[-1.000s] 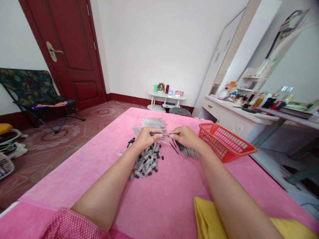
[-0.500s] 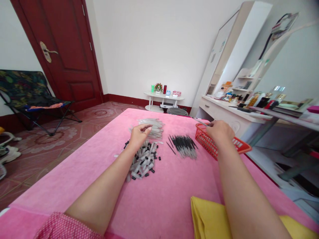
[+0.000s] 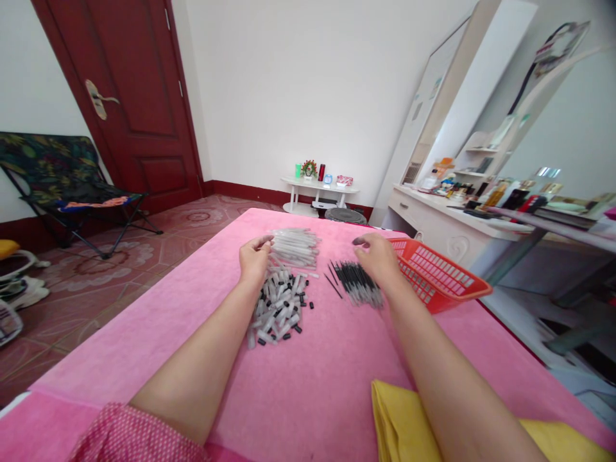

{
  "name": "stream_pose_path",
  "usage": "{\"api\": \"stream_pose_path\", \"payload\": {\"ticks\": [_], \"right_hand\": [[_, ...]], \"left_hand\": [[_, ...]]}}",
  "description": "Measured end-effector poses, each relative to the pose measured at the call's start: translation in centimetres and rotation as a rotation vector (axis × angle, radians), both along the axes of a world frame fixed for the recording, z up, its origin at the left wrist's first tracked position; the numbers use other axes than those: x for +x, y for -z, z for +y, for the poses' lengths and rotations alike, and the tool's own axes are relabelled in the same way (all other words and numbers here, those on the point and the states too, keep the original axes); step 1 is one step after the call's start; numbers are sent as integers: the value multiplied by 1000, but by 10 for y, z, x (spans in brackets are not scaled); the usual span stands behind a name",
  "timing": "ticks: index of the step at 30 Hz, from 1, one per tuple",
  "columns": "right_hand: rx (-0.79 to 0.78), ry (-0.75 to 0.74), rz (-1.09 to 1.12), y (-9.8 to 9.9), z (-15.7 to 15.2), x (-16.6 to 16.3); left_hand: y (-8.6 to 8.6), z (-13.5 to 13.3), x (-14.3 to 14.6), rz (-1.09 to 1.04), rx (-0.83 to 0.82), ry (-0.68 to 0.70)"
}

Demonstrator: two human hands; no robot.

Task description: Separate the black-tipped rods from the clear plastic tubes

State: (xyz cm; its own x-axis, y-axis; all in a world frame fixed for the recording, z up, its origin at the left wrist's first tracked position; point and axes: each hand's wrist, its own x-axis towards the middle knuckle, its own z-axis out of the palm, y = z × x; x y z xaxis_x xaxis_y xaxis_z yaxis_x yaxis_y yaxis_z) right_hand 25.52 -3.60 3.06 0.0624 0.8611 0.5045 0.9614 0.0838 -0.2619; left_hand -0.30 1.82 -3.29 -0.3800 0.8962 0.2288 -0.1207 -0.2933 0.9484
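A pink-covered table carries three heaps: clear pen barrels at the back, short grey and black pen caps in front of them, and thin black refills to the right. My left hand hovers at the left edge of the clear barrels, fingers curled loosely with nothing seen in them. My right hand hangs over the far end of the black refills, fingers bent downward and apart, holding nothing visible.
A red plastic basket sits at the table's right edge, beside my right hand. A yellow cloth lies near the front. Beyond stand a dressing table, a small white side table, a folding chair and a red door.
One second ago both hands joined a pen part at the centre. My right hand then went to the red basket and has come back over the black refills; my left moved to the clear barrels.
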Motion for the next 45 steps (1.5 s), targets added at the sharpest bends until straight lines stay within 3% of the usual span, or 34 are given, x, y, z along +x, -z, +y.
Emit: {"api": "stream_pose_path", "payload": {"ticks": [2, 4, 7, 10, 15, 18, 21, 28, 33, 37, 45], "right_hand": [[-57, -163, -51, 17, 0, -30], [-127, -236, -143, 35, -2, -54], [-205, -203, -255, 56, -5, -72], [-225, -172, -310, 66, -6, -75], [-203, -146, -342, 69, -7, -74], [-194, -145, -330, 70, -8, -75], [-188, -155, -307, 71, -8, -74], [-156, -176, -257, 74, -3, -68], [-135, -202, -199, 75, -1, -66], [-120, -204, -179, 76, 1, -66], [-194, -190, -174, 73, -1, -66]], "left_hand": [[-2, -3, 2, -5, -5, 19], [-3, -5, 4, -9, -12, 42], [-2, -6, 8, -7, -19, 58], [1, -2, 6, 41, -5, 28], [9, 13, -17, 267, -31, -112], [14, 22, -38, 509, -146, -110], [18, 29, -54, 621, -184, -106], [14, 33, -68, 913, -147, -16], [12, 37, -75, 1239, 27, 115], [17, 38, -79, 1277, 98, 212], [29, 33, -81, 1236, 175, 174]]}}
